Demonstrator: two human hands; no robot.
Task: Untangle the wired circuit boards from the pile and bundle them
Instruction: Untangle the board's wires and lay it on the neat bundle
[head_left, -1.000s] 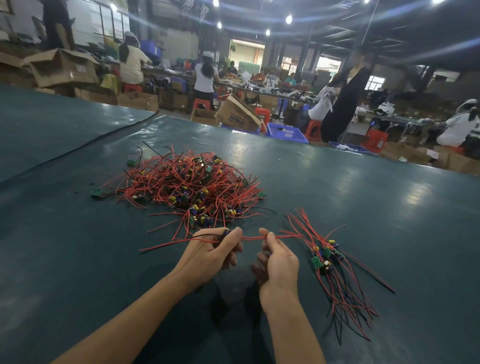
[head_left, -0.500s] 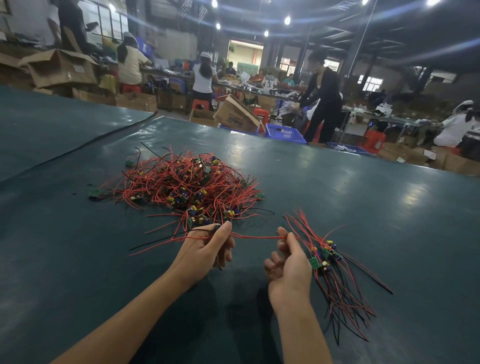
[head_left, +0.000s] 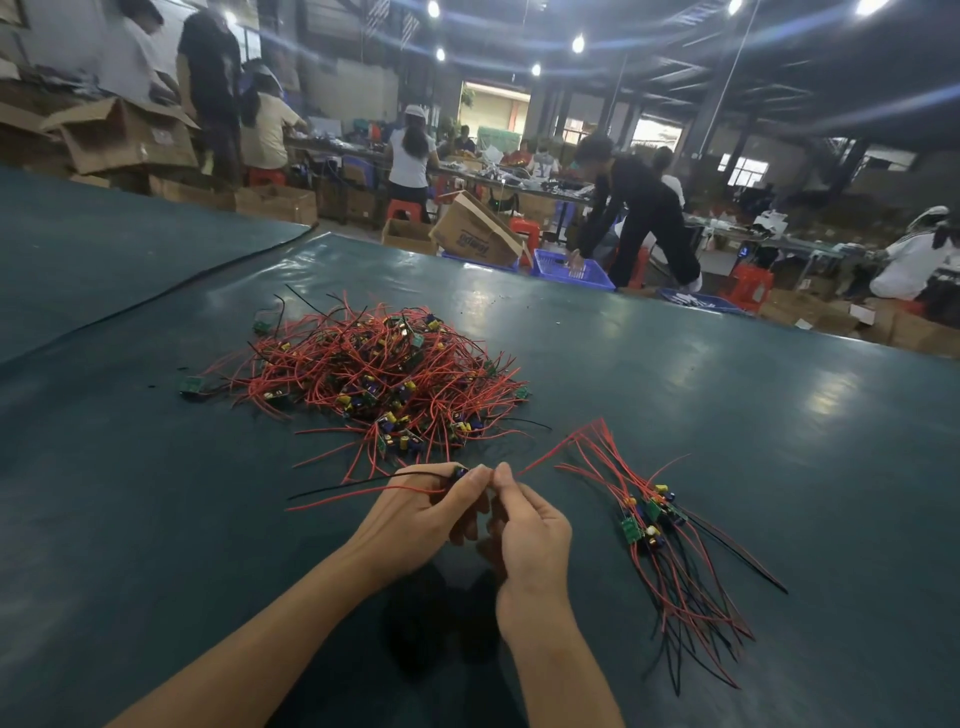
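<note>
- Dim workshop hall fills the background, with people at long benches, a tilted brown cardboard box (head_left: 478, 234) and a blue plastic crate (head_left: 571, 270) beyond the table's far edge. What lies on the benches is too blurred to make out.
- Dark green glossy table cover (head_left: 156, 519) spans the whole foreground and is cut off at the left, right and bottom edges.
- Person in black clothes (head_left: 639, 223) bends low over the blue plastic crate; half a second ago that figure stood upright.
- Tangled pile of red and black wires with small green circuit boards (head_left: 374, 374) lies on the cover ahead of both hands, where it lay before. Most of its boards are buried under wire.
- Sorted bundle of wired boards (head_left: 665, 545) lies to the right of the right hand, apart from it and unmoved, its wires fanning toward the viewer.
- Left hand (head_left: 415, 514) is curled, with thumb and forefinger pinching a single wired board (head_left: 460, 472). Red and black wires trail from it to the left.
- Right hand (head_left: 530, 530) is curled too, its fingertips pinching that board's red lead (head_left: 550, 452), which runs up and to the right.
- Both hands have closed in since the earlier frame: then a stretch of red wire showed between them, now their fingertips almost meet.
- Fingers hide nearly all of the single wired board, so only a dark tip shows.
</note>
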